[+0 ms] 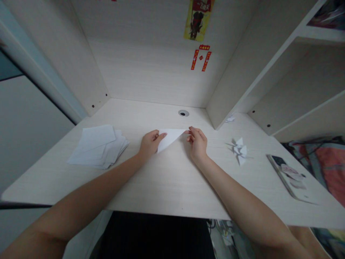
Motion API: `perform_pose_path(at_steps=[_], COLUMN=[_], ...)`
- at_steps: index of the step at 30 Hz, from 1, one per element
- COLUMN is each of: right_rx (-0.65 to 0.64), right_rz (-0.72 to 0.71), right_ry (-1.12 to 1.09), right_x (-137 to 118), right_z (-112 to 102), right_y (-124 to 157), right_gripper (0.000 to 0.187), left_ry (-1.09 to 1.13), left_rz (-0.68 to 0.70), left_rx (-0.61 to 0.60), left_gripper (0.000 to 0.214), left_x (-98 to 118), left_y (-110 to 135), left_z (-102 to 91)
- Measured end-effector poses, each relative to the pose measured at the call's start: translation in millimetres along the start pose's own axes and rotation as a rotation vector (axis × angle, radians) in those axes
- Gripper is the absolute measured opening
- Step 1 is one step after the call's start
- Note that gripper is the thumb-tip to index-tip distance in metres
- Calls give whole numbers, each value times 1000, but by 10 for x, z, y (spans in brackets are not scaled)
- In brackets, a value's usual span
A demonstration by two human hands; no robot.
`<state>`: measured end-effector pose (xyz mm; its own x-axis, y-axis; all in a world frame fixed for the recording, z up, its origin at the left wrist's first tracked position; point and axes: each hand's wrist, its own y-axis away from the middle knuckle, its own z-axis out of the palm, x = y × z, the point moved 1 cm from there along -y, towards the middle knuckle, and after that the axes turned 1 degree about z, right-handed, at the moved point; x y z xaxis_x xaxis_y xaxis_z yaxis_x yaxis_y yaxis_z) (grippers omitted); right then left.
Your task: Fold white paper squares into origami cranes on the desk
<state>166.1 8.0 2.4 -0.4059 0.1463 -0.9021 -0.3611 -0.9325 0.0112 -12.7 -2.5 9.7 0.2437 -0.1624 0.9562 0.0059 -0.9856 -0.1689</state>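
Note:
A white sheet of paper (170, 137), folded into a triangle, is held just above the desk in front of me. My left hand (151, 144) pinches its left side, thumb on top and the other fingers curled behind. At the pointed right corner, the fingertips of my right hand (197, 142) close on the paper. To the left lies a loose stack of white paper sheets (98, 138). Small folded white paper figures (239, 149), which look like cranes, sit together to the right of my right hand.
The pale desk (161, 187) has a round cable hole (183, 113) near its back panel. A phone (289, 178) lies at the right. An upright divider (237, 68) rises behind the paper figures, and a bit of white paper (230, 119) lies beside its foot.

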Motion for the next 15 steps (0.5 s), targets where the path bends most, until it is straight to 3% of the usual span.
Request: perform_pose_path(at_steps=[3,10,15], right_rx=[-70,-510,-510], right_rz=[52,107,29], right_ry=[42,318,415], right_x=[-15,72,101], right_z=[7,127,112], right_y=[-18,188,183], right_gripper=[26,33,30], left_ry=[43,139,211], left_rz=[-21,-7,-13], left_rx=[20,2,-13], left_gripper=[43,38,35], left_x=[-9,-26,-72], left_y=[-24,-31,-64], left_z=[-13,-2,8])
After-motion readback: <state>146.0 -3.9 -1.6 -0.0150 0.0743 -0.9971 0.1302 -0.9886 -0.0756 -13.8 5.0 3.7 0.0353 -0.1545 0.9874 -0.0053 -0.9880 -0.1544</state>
